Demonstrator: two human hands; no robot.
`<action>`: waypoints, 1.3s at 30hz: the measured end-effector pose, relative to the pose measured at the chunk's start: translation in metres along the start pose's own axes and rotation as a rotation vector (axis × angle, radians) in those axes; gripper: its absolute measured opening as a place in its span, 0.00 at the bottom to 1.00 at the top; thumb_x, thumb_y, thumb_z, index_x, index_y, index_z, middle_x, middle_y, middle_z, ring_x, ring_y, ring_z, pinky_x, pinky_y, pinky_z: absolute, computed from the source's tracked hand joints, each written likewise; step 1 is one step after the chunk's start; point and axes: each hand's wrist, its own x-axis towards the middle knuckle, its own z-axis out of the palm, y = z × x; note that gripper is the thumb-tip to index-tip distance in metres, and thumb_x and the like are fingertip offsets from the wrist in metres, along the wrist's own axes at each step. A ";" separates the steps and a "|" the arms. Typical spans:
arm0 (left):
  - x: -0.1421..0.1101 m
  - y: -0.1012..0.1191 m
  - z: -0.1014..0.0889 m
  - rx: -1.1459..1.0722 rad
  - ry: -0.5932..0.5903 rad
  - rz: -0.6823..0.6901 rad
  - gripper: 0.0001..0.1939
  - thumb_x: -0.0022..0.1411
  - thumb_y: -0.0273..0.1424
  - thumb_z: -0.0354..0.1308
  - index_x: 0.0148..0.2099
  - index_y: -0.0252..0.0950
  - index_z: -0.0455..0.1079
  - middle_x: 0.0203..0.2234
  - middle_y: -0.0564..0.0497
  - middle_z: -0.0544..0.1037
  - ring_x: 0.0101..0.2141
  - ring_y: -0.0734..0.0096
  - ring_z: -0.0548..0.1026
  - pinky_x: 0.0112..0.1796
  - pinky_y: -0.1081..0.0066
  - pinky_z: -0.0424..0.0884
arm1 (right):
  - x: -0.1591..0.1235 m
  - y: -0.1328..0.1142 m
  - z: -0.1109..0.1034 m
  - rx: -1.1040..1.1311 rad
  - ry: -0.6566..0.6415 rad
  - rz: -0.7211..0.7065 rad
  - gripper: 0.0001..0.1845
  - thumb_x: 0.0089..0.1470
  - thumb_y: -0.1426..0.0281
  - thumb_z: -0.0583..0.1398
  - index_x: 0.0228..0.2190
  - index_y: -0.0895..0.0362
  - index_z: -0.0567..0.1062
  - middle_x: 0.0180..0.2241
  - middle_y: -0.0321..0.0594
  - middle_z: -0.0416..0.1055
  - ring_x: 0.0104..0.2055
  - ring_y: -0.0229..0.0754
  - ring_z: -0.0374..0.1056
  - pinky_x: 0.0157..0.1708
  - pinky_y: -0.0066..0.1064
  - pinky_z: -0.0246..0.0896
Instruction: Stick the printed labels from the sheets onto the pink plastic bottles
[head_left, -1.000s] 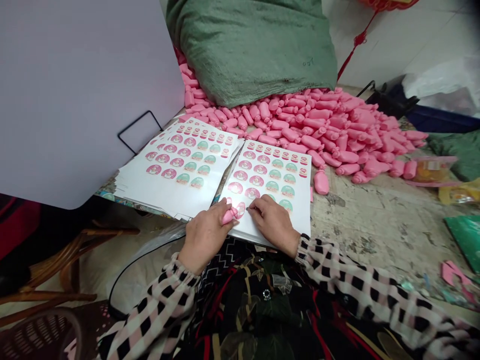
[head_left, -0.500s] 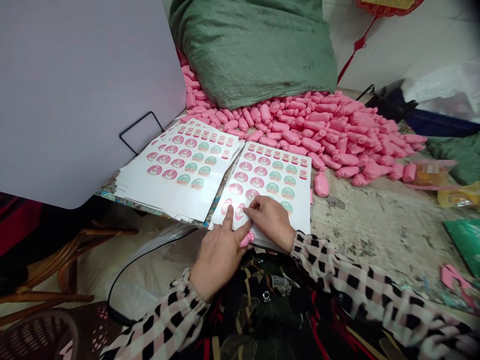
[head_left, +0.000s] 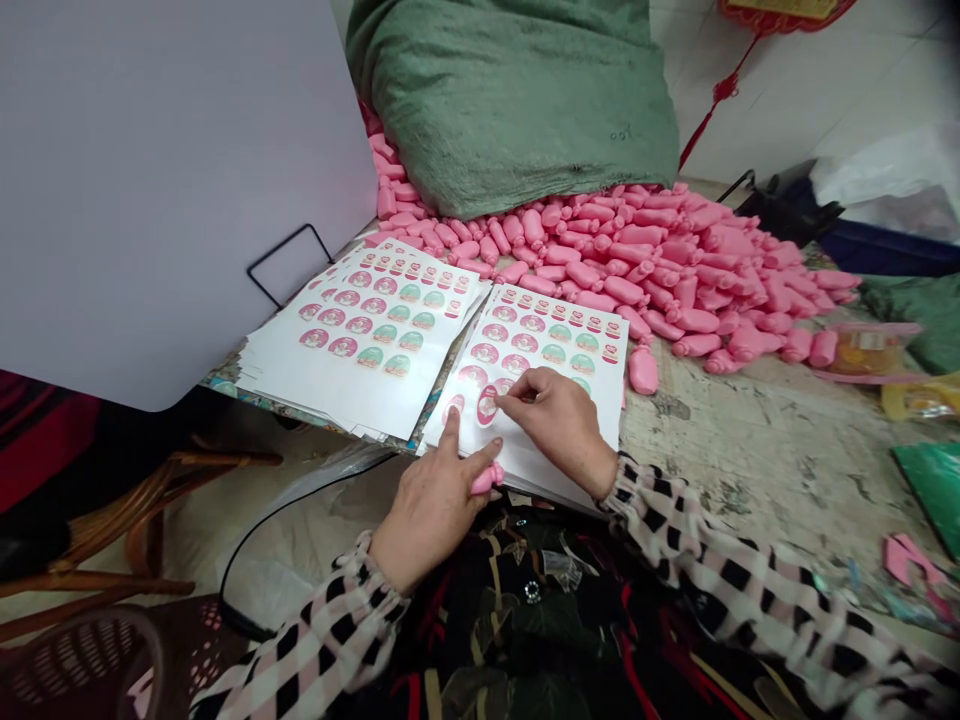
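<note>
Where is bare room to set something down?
Bare worktop lies between the right sticker sheet, pink bottle pile, green packet and right sleeve. Crowded: the pile's side, and the sheet's near end under the left hand and right hand.

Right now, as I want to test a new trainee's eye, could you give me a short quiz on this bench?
1. Multiple choice: what does the left hand hold?
a) a pair of scissors
b) a small pink bottle
c) a roll of tape

2. True or false: the green sack lies farther from the person than the sheet of labels under the right hand.

3. Fill in the blank: the right hand's thumb and finger are at the edge of an oval label whose border is coloured ____.

Key: 1 b; 2 true; 3 pink.
</note>
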 end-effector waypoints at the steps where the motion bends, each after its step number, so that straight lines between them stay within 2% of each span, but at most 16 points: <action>1: -0.002 -0.001 -0.002 -0.053 0.014 -0.010 0.27 0.57 0.37 0.58 0.60 0.54 0.60 0.66 0.40 0.40 0.49 0.47 0.70 0.45 0.53 0.67 | 0.001 0.004 -0.003 0.059 0.000 0.009 0.12 0.47 0.59 0.61 0.22 0.54 0.73 0.25 0.33 0.71 0.27 0.36 0.63 0.27 0.29 0.51; 2: -0.004 -0.001 -0.004 -0.123 0.050 -0.024 0.27 0.57 0.38 0.58 0.59 0.53 0.61 0.66 0.42 0.42 0.51 0.47 0.68 0.47 0.52 0.66 | 0.002 0.009 -0.005 0.133 -0.007 0.022 0.12 0.46 0.58 0.62 0.22 0.54 0.73 0.24 0.34 0.71 0.27 0.36 0.62 0.27 0.29 0.52; 4: -0.006 0.001 -0.010 -0.357 0.170 -0.083 0.24 0.57 0.41 0.58 0.57 0.50 0.65 0.63 0.44 0.54 0.54 0.51 0.65 0.50 0.55 0.63 | 0.003 0.017 -0.011 0.321 -0.025 0.049 0.13 0.44 0.59 0.63 0.22 0.55 0.72 0.23 0.34 0.69 0.25 0.36 0.61 0.27 0.29 0.53; 6: -0.004 0.008 -0.018 -0.762 0.240 -0.184 0.23 0.56 0.45 0.57 0.53 0.45 0.67 0.52 0.45 0.69 0.48 0.59 0.70 0.47 0.62 0.66 | -0.001 0.020 -0.017 0.521 -0.032 0.068 0.14 0.43 0.59 0.65 0.22 0.56 0.71 0.22 0.34 0.68 0.25 0.35 0.60 0.26 0.28 0.54; 8: 0.003 0.016 -0.024 -1.307 0.146 -0.306 0.24 0.57 0.50 0.52 0.49 0.42 0.67 0.38 0.47 0.75 0.34 0.68 0.73 0.36 0.69 0.70 | -0.006 0.018 -0.023 0.665 -0.035 0.063 0.15 0.42 0.59 0.66 0.22 0.57 0.71 0.23 0.33 0.67 0.25 0.34 0.60 0.27 0.28 0.54; 10: 0.015 0.024 -0.027 -1.799 -0.054 -0.410 0.24 0.60 0.52 0.46 0.47 0.41 0.66 0.29 0.50 0.73 0.25 0.75 0.70 0.26 0.74 0.67 | -0.013 0.012 -0.030 0.721 -0.053 0.043 0.15 0.42 0.60 0.66 0.23 0.57 0.71 0.23 0.33 0.68 0.26 0.34 0.60 0.27 0.28 0.55; 11: 0.021 0.027 -0.026 -1.968 -0.132 -0.445 0.24 0.60 0.52 0.45 0.46 0.40 0.65 0.27 0.51 0.72 0.23 0.76 0.69 0.25 0.75 0.66 | -0.016 0.009 -0.032 0.722 -0.067 0.034 0.14 0.42 0.61 0.67 0.23 0.57 0.71 0.23 0.33 0.68 0.26 0.34 0.60 0.27 0.28 0.55; 13: 0.033 0.031 -0.023 -2.132 -0.213 -0.479 0.22 0.60 0.51 0.46 0.44 0.39 0.66 0.25 0.52 0.71 0.23 0.76 0.70 0.24 0.76 0.67 | -0.021 0.006 -0.036 0.697 -0.094 0.018 0.13 0.42 0.62 0.67 0.22 0.57 0.71 0.23 0.33 0.68 0.26 0.34 0.61 0.28 0.28 0.56; 17: 0.044 0.036 -0.015 -2.124 -0.243 -0.471 0.26 0.58 0.53 0.48 0.41 0.35 0.67 0.24 0.52 0.71 0.22 0.74 0.71 0.23 0.74 0.68 | -0.025 0.009 -0.039 0.623 -0.118 0.000 0.11 0.43 0.64 0.67 0.22 0.58 0.72 0.23 0.33 0.69 0.27 0.34 0.62 0.28 0.27 0.57; 23: 0.046 0.037 -0.014 -2.056 -0.310 -0.417 0.30 0.55 0.56 0.48 0.42 0.33 0.69 0.21 0.51 0.71 0.20 0.75 0.71 0.21 0.76 0.68 | -0.025 0.016 -0.038 0.553 -0.152 -0.026 0.10 0.45 0.64 0.66 0.23 0.57 0.72 0.24 0.33 0.70 0.27 0.35 0.63 0.29 0.28 0.57; 30: 0.047 0.037 -0.015 -2.032 -0.287 -0.396 0.27 0.56 0.55 0.48 0.41 0.36 0.69 0.22 0.53 0.70 0.19 0.75 0.71 0.21 0.75 0.68 | -0.026 0.024 -0.030 0.501 -0.196 -0.074 0.12 0.48 0.60 0.64 0.25 0.55 0.72 0.28 0.36 0.73 0.34 0.40 0.69 0.37 0.33 0.61; 35: 0.045 0.038 -0.015 -1.980 -0.245 -0.387 0.26 0.59 0.53 0.45 0.39 0.35 0.68 0.22 0.53 0.71 0.19 0.75 0.71 0.21 0.75 0.68 | -0.025 0.026 -0.027 0.492 -0.200 -0.072 0.12 0.48 0.59 0.63 0.25 0.55 0.72 0.28 0.36 0.73 0.36 0.42 0.70 0.38 0.35 0.62; 39: 0.044 0.038 -0.014 -1.970 -0.236 -0.352 0.29 0.59 0.55 0.44 0.42 0.35 0.68 0.23 0.51 0.72 0.21 0.74 0.73 0.22 0.74 0.69 | -0.025 0.025 -0.025 0.485 -0.197 -0.067 0.12 0.48 0.59 0.63 0.25 0.54 0.72 0.28 0.36 0.74 0.36 0.42 0.70 0.38 0.35 0.62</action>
